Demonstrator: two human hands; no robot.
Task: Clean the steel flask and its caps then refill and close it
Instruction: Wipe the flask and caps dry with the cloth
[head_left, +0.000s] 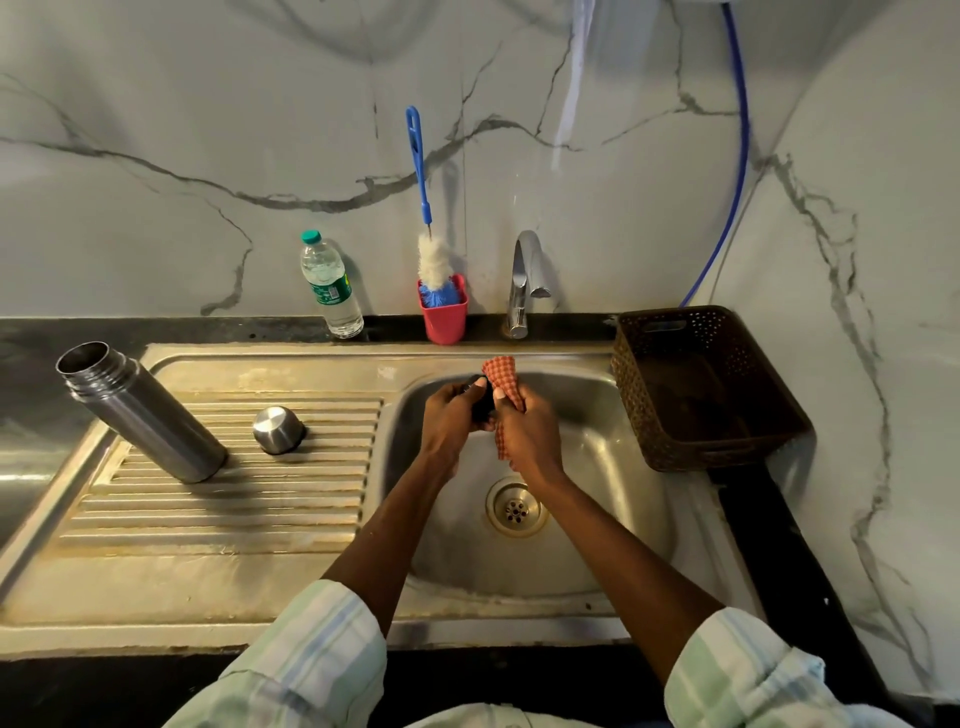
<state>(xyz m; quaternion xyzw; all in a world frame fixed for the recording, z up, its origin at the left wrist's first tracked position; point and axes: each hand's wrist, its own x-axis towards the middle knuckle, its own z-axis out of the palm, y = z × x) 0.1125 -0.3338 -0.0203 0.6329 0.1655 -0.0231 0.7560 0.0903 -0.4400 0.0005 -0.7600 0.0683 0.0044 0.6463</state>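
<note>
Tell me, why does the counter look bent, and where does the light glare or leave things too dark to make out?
Head view: the wide lens bows the counter edge and tilts the steel flask; glare brightens the steel cap; the dark object in the left hand, beside the checked cloth, is lost in shadow.

Flask (140, 410) stands open on the drainboard (218, 519), far left; steel cap (279, 430) just right of it, apart. Basin (613, 519) right of drainboard. Along the counter (156, 327) behind: water bottle (331, 286), cup (444, 317) holding a bottle brush (423, 208), tap (522, 286). Basket (706, 389) right of basin. Both hands over the basin: left hand (449, 415), right hand (530, 436) with a cloth (503, 379).
</note>
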